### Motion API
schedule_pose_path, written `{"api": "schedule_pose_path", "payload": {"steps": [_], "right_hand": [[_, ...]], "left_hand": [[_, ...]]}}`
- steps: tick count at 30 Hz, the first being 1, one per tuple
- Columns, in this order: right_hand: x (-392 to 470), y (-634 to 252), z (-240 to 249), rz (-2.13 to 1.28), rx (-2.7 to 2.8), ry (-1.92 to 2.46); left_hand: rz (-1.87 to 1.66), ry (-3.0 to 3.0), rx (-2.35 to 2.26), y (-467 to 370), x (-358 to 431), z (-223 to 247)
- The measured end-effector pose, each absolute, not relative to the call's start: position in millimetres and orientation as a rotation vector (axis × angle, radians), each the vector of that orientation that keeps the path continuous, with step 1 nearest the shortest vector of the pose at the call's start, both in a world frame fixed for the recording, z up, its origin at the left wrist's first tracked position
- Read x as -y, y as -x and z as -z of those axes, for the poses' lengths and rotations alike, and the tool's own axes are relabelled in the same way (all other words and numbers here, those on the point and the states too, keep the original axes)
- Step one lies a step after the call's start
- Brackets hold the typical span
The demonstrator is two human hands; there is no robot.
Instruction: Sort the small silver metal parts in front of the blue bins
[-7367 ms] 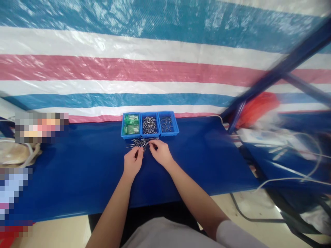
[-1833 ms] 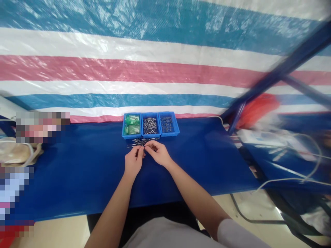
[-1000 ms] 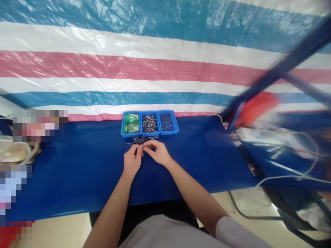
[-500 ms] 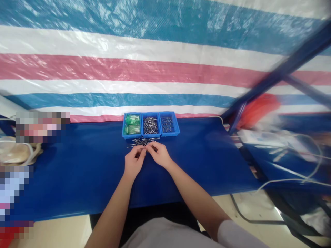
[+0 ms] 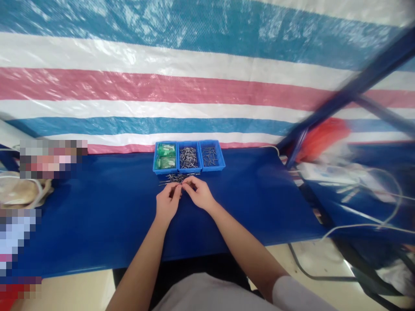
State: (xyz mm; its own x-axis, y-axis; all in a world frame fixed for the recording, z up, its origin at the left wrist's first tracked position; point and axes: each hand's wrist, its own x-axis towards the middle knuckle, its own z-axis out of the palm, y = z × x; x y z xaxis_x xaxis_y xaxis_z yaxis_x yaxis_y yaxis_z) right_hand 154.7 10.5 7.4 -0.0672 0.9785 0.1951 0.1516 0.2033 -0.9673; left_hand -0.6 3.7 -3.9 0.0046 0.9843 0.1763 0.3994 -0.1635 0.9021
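The left hand (image 5: 167,201) and the right hand (image 5: 198,192) meet fingertip to fingertip over the blue tabletop (image 5: 106,216), with the forearms reaching in from the near edge. On each hand the fingers are drawn closed against the thumb in a pinch; anything between the tips is too small to make out. Just beyond them lies a loose pile of slim metal rods (image 5: 175,177), partly hidden by the fingers, some rods crossing and others pointing outward. Behind the pile, three blue plastic bins stand side by side: the left bin (image 5: 156,167) holds green-tinted packets (image 5: 166,162), the middle bin (image 5: 189,170) a dense heap of metal rods (image 5: 188,157), and the right bin (image 5: 219,166) a sparser scatter of dark rods (image 5: 210,155). A striped plastic tarp (image 5: 181,88) hangs behind, and a red plastic bag (image 5: 324,137) sits off to the right, blurred.
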Motion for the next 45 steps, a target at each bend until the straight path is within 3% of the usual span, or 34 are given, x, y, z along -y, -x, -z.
{"api": "schedule_pose_path", "payload": {"steps": [32, 45], "right_hand": [[-11.1, -155.2, -8.9, -0.852, 1.510, 1.156], [-9.6, -155.9, -10.0, -0.954, 1.500, 1.172]], "left_hand": [[-1.130, -1.664, -1.453, 1.0, -4.5, 4.9], [-1.151, -1.639, -1.396, 1.1, -4.0, 4.3]]}}
